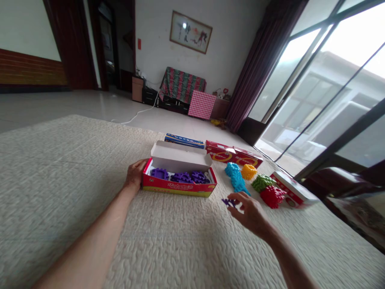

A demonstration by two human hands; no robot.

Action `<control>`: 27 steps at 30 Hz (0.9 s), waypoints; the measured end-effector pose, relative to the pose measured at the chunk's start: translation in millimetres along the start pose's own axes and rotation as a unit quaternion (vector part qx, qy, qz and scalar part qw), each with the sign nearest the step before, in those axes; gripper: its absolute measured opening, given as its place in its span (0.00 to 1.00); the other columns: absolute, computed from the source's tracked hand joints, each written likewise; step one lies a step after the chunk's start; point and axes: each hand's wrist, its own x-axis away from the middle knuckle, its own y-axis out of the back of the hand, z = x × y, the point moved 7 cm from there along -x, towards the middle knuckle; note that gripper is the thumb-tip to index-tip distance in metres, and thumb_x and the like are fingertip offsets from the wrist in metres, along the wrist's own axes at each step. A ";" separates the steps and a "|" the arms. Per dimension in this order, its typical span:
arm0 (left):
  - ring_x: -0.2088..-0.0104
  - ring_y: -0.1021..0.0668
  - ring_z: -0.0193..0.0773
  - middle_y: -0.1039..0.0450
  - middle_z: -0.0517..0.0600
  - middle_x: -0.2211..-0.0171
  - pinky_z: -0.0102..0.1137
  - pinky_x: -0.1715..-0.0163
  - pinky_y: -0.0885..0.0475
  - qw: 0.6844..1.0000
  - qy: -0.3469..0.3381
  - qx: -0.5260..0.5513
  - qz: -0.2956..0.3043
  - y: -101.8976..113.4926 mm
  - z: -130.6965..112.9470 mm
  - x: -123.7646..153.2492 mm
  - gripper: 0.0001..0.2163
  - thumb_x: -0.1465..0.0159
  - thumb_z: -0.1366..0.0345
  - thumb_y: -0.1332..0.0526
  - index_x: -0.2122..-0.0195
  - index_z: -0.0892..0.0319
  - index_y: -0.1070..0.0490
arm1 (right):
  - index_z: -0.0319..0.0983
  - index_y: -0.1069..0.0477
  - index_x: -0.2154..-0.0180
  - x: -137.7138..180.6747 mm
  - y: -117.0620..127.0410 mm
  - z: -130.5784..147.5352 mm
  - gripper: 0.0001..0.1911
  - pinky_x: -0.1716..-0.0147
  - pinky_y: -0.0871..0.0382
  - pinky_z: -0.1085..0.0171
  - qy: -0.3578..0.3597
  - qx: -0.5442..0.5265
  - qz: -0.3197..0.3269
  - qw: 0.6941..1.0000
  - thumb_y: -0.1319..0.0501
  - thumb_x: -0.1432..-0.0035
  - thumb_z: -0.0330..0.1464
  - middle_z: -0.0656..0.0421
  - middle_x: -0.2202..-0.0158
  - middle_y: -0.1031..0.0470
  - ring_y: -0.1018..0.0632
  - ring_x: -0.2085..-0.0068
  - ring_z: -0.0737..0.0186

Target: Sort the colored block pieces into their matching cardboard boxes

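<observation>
An open red and yellow cardboard box (179, 190) stands on the quilted cover, its white lid flap raised at the back. Inside lie several purple toothed plastic building pieces (182, 178). My left hand (135, 175) grips the box's left end, its fingers partly hidden behind the side. To the right of the box, my right hand (248, 212) pinches a single purple building piece (229, 202) between thumb and fingers, just above the cover. Beyond that hand are joined blue pieces (236, 178), with yellow pieces (249, 171), green pieces (262, 183) and red pieces (273, 196) beside them.
Behind the open box lie a blue box (184, 140) and a long red box (233, 155). A white and red box (296, 190) stands at the right, touching or close to the red pieces. The pale quilted cover (168, 245) stretches under everything.
</observation>
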 end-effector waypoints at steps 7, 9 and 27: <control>0.70 0.22 0.42 0.20 0.51 0.72 0.31 0.70 0.29 1.000 -0.007 -0.005 0.008 1.2 2.0 -1.3 0.14 0.55 0.56 0.34 0.71 0.60 0.21 | 0.40 0.26 0.60 -73.3 17.7 91.3 0.11 0.66 0.29 0.62 0.104 -0.056 -0.040 0.992 0.38 0.48 0.33 0.57 0.62 0.25 0.24 0.65 0.63; 0.71 0.22 0.41 0.20 0.51 0.73 0.30 0.71 0.29 1.000 -0.007 -0.007 0.015 1.3 4.8 -2.8 0.13 0.54 0.57 0.36 0.72 0.60 0.21 | 0.40 0.26 0.60 -95.0 4.2 112.6 0.11 0.63 0.30 0.62 0.132 -0.059 -0.016 0.989 0.38 0.48 0.32 0.57 0.63 0.25 0.24 0.65 0.63; 0.67 0.21 0.45 0.19 0.53 0.69 0.32 0.69 0.29 1.000 -0.013 -0.018 0.019 1.2 -0.8 -1.8 0.15 0.52 0.55 0.35 0.70 0.61 0.20 | 0.39 0.27 0.59 -120.8 -8.1 109.0 0.13 0.61 0.31 0.60 0.142 -0.065 -0.085 0.984 0.39 0.49 0.31 0.54 0.60 0.24 0.24 0.62 0.60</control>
